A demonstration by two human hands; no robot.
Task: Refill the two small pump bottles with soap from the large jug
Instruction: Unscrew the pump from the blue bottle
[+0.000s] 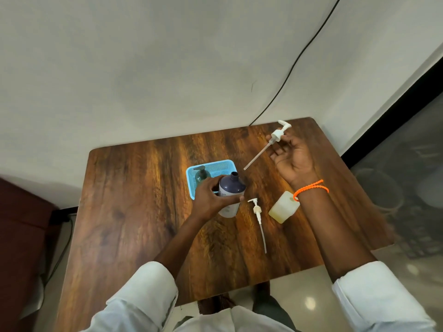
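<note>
Near edge, 5 o'clock of the bottle: one pump (257, 213) is lying loose on the table (134, 212); the soap jug (282, 208) is sitting at 3 o'clock, apparently not yet poured. Left hand (211, 196) is gripping the uncapped purple bottle (231, 191) at center. A green bottle (202, 175), pump on, is waiting in the blue basket (225, 165) at 11 o'clock. Right hand (291, 155), otherwise relaxed, is pinching the second pump (278, 134) at 1 o'clock. Filling seems still ahead.

Left hand (213, 195) is covering part of the dark bottle (231, 188), whose label print is reading too small. Right wrist is hiding the jug (282, 207) top. Bottle and hand are blocking the blue basket (215, 166) near corner. Green bottle (202, 174) is showing blurred.
</note>
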